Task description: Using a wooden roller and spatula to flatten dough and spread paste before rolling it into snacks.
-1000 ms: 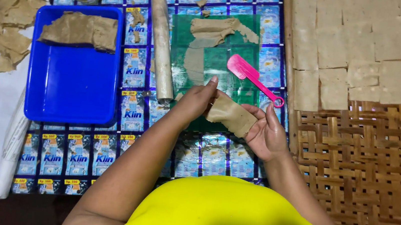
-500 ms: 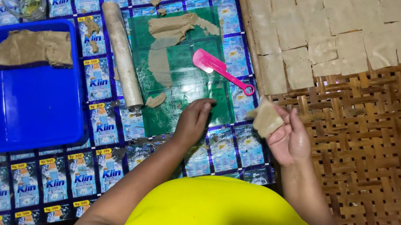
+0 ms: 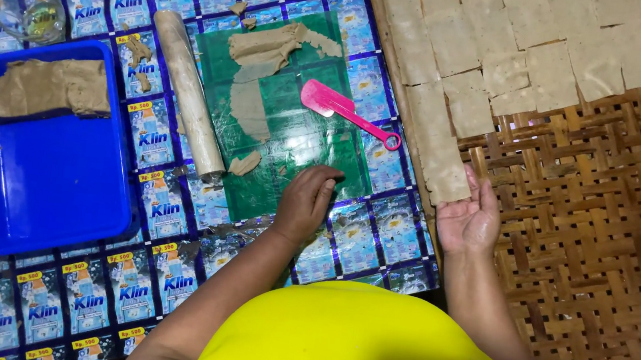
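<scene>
Left hand rests palm-down, fingers loosely curled and holding nothing, on the near edge of the shiny green plastic sheet. Right hand lies open, palm up, fingertips touching the thin pale square of dough on the brown woven bamboo tray. A pink plastic scraper lies between them.

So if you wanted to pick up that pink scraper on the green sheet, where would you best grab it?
Probably by the narrow handle of the pink scraper, near its ringed end, coming from above on the lower right. The handle runs diagonally toward that side and lies bare. The broad blade points up-left toward the dough strip. The left hand is nearest.
</scene>
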